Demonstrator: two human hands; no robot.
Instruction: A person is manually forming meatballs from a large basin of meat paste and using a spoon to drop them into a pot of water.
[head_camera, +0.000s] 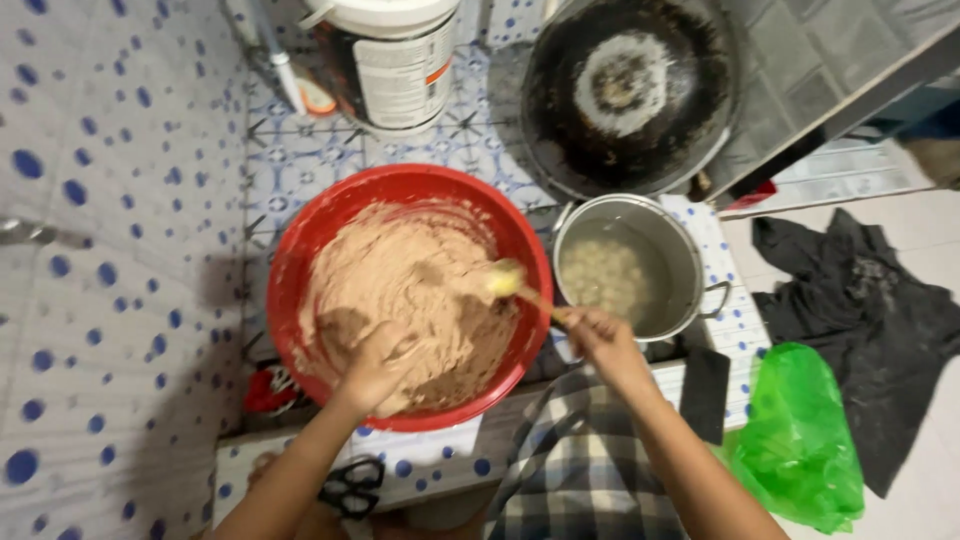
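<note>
Pinkish-brown paste (400, 290) heaped in a red bowl (300, 250) on the blue-patterned tiled floor (300, 160); left hand (378, 362) pressed into the paste, fingers curled around a clump; right hand (600, 335) clenched on the handle of a yellow spoon (508, 280) resting tip-down in the mixture. Just right of the bowl, a steel pot (690, 260) of pale balls in water. Beyond, a blackened wok (625, 90) and a white tub (395, 55) with dark-and-white label. Lower right, green plastic bag (800, 440) beside dark cloth (870, 300)
</note>
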